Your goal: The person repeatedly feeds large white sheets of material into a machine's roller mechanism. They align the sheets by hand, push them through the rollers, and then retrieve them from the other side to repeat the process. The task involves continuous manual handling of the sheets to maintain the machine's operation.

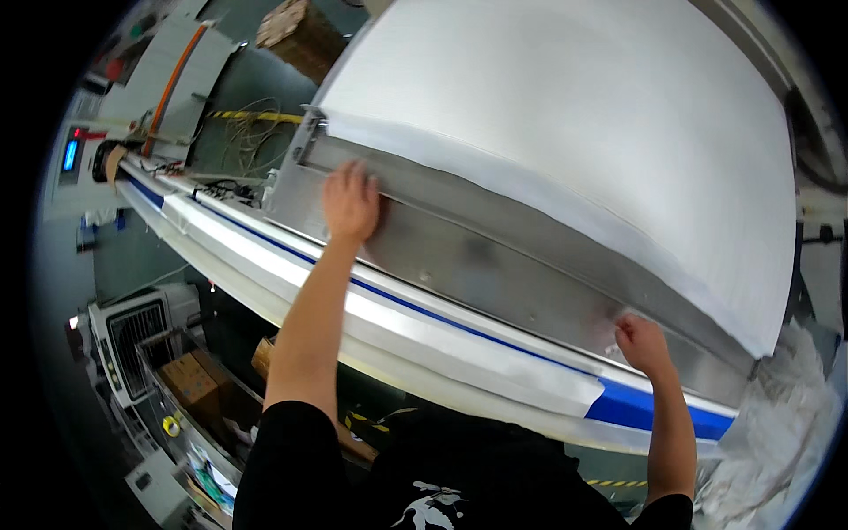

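My left hand (351, 203) rests on the left part of a long grey metal plate (459, 252), its fingers stretched out toward the far side. Farther right, my right hand (641, 343) is closed, with the fingers curled over the same plate. A small pale, shiny bit shows beside those fingers, too blurred to name, and whatever they hold is hidden. Just beyond the plate lies a broad white sheet (565, 106), its near edge curling slightly and running slantwise from upper left to lower right.
A white rail with a blue stripe (424, 311) runs along the near side, between the plate and my body. Crumpled clear plastic (773, 424) hangs at the right end. A cardboard box (300, 40) stands at the far left, near loose cable (252, 137) on the floor.
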A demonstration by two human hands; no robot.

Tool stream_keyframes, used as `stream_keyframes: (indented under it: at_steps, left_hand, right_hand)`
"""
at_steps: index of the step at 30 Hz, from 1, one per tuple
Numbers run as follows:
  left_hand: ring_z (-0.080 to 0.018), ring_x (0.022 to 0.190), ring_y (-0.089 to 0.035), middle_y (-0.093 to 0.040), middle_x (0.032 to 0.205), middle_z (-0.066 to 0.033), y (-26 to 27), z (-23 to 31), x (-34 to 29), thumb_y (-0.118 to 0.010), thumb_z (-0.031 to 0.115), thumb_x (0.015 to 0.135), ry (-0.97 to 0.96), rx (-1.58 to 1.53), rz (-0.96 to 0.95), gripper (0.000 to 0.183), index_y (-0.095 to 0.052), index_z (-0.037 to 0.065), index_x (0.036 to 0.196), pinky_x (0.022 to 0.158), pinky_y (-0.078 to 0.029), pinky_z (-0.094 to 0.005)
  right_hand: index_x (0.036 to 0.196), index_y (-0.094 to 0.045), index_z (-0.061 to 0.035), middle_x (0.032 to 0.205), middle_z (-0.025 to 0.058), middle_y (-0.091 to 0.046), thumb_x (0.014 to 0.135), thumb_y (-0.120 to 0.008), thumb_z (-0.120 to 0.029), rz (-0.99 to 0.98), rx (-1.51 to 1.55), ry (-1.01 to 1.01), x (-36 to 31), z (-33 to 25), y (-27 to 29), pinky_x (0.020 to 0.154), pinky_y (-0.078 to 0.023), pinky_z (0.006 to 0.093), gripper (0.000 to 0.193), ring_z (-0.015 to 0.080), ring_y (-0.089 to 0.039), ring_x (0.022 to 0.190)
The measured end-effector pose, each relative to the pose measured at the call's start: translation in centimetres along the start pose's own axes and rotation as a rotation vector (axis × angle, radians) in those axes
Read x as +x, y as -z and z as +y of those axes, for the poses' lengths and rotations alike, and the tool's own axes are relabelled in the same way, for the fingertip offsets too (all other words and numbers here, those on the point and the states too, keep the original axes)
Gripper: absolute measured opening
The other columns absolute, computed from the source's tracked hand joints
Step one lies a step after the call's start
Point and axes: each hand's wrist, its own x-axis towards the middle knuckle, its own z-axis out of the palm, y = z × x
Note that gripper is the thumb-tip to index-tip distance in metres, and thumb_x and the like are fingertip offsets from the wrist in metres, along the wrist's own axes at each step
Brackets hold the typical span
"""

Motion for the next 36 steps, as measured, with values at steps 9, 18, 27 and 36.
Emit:
stream_keyframes:
  at_steps: [9,18,27,36]
  left_hand:
    - [-0.0289,0.12,-0.049,-0.054,0.124,-0.011,-0.7,-0.5,0.7,-0.056,0.023,0.088,0.095,-0.149,-0.002,0.034,-0.056,0.007,0.118,0.107,-0.032,-0.0447]
    - [-0.0294,0.12,-0.048,-0.053,0.125,-0.0124,-0.7,-0.6,1.0,-0.056,0.02,0.087,0.131,-0.215,-0.026,0.035,-0.056,0.006,0.119,0.107,-0.031,-0.0461]
    - [-0.0302,0.122,-0.047,-0.052,0.127,-0.0123,-0.1,-0.7,1.8,-0.057,0.017,0.086,0.171,-0.292,-0.058,0.039,-0.052,0.006,0.123,0.107,-0.029,-0.0457]
    - [-0.0286,0.127,-0.045,-0.049,0.136,-0.0098,-1.8,-5.4,10.8,-0.054,0.014,0.084,-0.04,-0.016,0.147,0.047,-0.05,0.011,0.131,0.107,-0.031,-0.0458]
  right_hand:
    - [0.088,-0.062,-0.0065,0.081,0.0139,-0.065,0.086,-0.055,-0.023,0.107,0.113,0.611,23.5,-30.3,2.4,0.068,-0.048,0.0435,0.018,0.0332,-0.061,0.077]
    - [0.086,-0.066,-0.0025,0.079,0.0074,-0.068,0.082,-0.064,-0.023,0.231,0.172,0.718,35.7,-43.0,2.3,0.067,-0.05,0.032,0.021,0.0186,-0.063,0.071]
    - [0.083,-0.068,-0.0138,0.08,0.0047,-0.069,0.078,-0.06,-0.027,0.29,0.101,0.611,35.4,-42.9,2.3,0.071,-0.052,0.0381,0.016,0.0258,-0.065,0.079]
    - [0.082,-0.068,-0.0152,0.076,0.0052,-0.068,0.078,-0.06,-0.026,0.454,0.062,0.665,35.7,-42.4,1.7,0.068,-0.052,0.0395,0.014,0.0271,-0.065,0.075]
